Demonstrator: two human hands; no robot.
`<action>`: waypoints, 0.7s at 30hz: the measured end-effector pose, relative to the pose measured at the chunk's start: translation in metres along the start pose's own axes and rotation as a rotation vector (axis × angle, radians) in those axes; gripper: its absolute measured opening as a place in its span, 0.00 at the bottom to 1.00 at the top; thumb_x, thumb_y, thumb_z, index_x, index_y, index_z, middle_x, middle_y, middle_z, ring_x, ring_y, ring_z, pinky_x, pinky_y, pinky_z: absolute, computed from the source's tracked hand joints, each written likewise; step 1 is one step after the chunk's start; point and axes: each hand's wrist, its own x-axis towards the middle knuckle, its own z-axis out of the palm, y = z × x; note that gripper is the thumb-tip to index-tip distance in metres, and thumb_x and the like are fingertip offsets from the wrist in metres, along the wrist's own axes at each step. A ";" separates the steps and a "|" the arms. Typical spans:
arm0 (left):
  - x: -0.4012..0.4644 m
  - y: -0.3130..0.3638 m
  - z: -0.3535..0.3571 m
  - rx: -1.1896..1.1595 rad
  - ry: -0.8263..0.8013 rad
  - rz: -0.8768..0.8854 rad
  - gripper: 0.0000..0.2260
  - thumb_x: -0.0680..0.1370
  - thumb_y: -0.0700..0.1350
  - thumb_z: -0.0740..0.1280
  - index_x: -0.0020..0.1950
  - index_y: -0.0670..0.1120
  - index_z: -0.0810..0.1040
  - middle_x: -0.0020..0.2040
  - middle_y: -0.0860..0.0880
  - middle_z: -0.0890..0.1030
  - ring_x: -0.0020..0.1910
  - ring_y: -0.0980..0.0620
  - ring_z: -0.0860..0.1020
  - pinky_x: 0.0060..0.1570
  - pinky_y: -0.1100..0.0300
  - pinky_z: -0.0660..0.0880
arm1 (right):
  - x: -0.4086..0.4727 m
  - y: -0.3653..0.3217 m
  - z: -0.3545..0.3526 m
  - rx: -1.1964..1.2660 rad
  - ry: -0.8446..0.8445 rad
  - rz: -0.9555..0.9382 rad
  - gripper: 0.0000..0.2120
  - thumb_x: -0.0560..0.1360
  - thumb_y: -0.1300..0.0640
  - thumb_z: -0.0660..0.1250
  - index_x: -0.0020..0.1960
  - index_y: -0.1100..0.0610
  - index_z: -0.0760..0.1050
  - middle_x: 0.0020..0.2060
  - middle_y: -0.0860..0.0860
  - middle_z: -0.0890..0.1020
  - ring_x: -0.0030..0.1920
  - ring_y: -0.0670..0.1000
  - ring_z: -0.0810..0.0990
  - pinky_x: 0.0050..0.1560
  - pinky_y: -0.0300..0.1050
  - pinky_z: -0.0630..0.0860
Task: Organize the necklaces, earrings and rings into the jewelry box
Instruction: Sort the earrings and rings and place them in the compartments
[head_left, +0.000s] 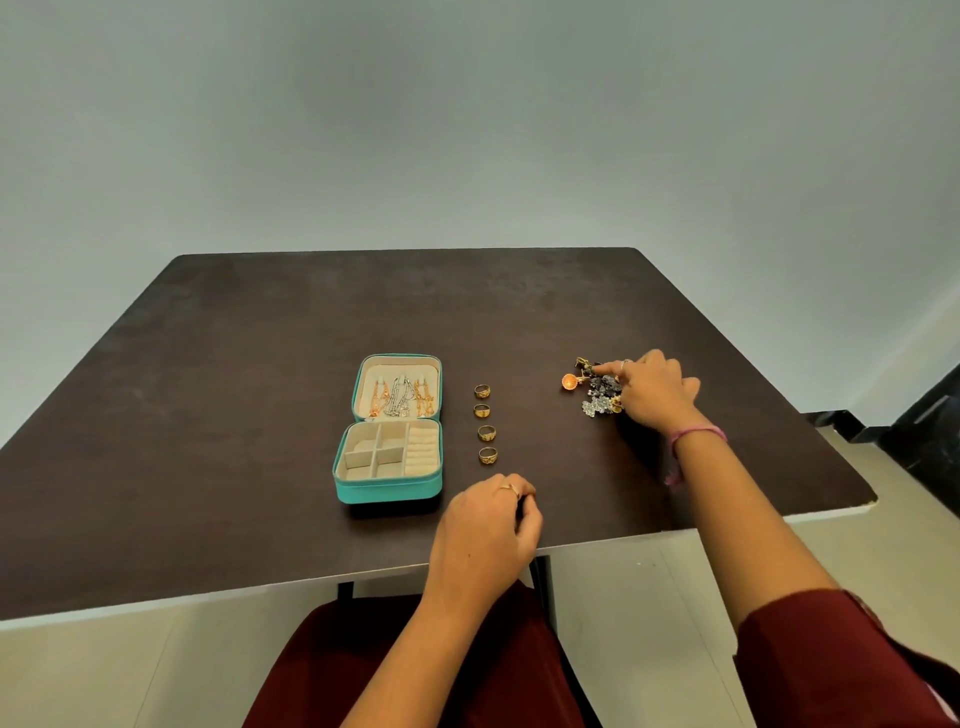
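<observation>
Right hand seemingly touching earrings

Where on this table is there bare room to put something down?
The table is bare left of the jewelry box and along the far edge. It is crowded between the box and the four rings, and around the earring pile under the right hand.

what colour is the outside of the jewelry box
Teal, seen in the head view on the jewelry box.
</observation>
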 end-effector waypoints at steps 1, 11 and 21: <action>0.000 0.000 0.000 0.001 0.002 0.000 0.07 0.75 0.46 0.64 0.46 0.49 0.81 0.37 0.55 0.80 0.35 0.58 0.77 0.37 0.66 0.70 | 0.003 0.001 0.000 -0.005 -0.013 0.008 0.27 0.78 0.64 0.54 0.64 0.34 0.71 0.57 0.53 0.69 0.61 0.56 0.66 0.57 0.53 0.61; 0.008 0.004 -0.018 -0.404 -0.048 -0.220 0.05 0.77 0.42 0.65 0.48 0.47 0.81 0.30 0.54 0.73 0.30 0.57 0.71 0.32 0.69 0.66 | -0.063 -0.035 0.009 0.623 0.025 -0.360 0.08 0.77 0.59 0.66 0.54 0.53 0.80 0.45 0.49 0.80 0.44 0.42 0.78 0.47 0.35 0.72; 0.020 -0.004 -0.109 -0.648 0.220 -0.197 0.08 0.77 0.40 0.67 0.46 0.53 0.82 0.29 0.55 0.73 0.29 0.57 0.70 0.31 0.63 0.69 | -0.097 -0.076 0.045 0.521 -0.059 -0.475 0.11 0.71 0.47 0.72 0.53 0.44 0.79 0.47 0.40 0.74 0.37 0.41 0.73 0.42 0.38 0.73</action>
